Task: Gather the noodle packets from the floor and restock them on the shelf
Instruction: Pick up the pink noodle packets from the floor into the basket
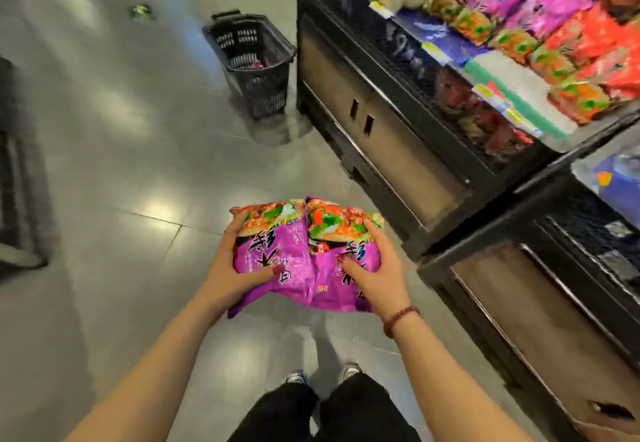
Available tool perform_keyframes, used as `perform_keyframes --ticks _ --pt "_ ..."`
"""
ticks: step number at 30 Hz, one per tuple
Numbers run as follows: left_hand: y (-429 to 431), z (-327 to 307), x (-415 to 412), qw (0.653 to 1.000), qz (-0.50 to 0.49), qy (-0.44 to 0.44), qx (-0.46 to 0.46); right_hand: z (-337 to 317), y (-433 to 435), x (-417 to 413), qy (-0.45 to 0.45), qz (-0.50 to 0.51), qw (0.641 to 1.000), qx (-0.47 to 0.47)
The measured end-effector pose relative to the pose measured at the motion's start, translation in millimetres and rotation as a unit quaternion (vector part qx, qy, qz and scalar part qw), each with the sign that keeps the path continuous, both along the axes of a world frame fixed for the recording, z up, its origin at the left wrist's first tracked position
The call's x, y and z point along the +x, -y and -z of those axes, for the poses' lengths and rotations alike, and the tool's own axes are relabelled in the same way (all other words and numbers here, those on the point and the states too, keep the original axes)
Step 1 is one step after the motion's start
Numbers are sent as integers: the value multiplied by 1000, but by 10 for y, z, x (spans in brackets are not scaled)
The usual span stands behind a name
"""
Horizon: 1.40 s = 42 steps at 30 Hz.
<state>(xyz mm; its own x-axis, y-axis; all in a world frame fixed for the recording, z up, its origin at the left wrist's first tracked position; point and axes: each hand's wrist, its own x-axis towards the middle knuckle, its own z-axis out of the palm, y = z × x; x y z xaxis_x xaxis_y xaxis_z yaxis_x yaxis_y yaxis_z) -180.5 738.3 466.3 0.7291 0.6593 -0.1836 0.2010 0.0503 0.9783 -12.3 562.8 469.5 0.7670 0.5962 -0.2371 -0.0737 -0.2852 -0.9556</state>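
The left hand [235, 268] and right hand [377, 271] grip two purple noodle packets [301, 278] side by side above the floor [121, 164], near the shelf [512, 88] but not yet stocked, while a blurred green packet [141, 11] seemingly remains to gather.

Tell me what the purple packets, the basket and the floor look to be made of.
Purple packets: thin glossy plastic film, judging by crinkles and sheen. Basket: probably black moulded plastic, given its slotted lattice walls. Floor: smooth polished tile with joint lines and glare; ceramic or stone, cannot tell.
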Motion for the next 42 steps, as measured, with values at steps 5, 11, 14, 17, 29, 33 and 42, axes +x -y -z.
perform_keyframes --ticks 5,11,14,17,29,33,42 --pt "-439 90 -136 996 -82 -23 -1 39 -725 101 -7 -68 998 -17" --pt "-1162 215 147 984 -162 -73 -9 118 -1775 521 -28 -133 990 -26" --pt "-1707 236 455 977 -197 -81 8 129 -2422 871 -31 -160 986 -16" --pt "-2266 164 806 974 -207 -86 11 69 -3045 1269 -31 -178 984 -7" --pt "-4180 -64 1700 972 -234 -39 6 -123 -5061 2314 -23 -207 978 33" --pt "-5020 -15 1977 975 -214 -57 31 -53 -5825 2558 -3 -195 980 31" --pt "-7160 -91 2681 986 -159 -43 36 -33 -7684 3113 30 -128 991 9"
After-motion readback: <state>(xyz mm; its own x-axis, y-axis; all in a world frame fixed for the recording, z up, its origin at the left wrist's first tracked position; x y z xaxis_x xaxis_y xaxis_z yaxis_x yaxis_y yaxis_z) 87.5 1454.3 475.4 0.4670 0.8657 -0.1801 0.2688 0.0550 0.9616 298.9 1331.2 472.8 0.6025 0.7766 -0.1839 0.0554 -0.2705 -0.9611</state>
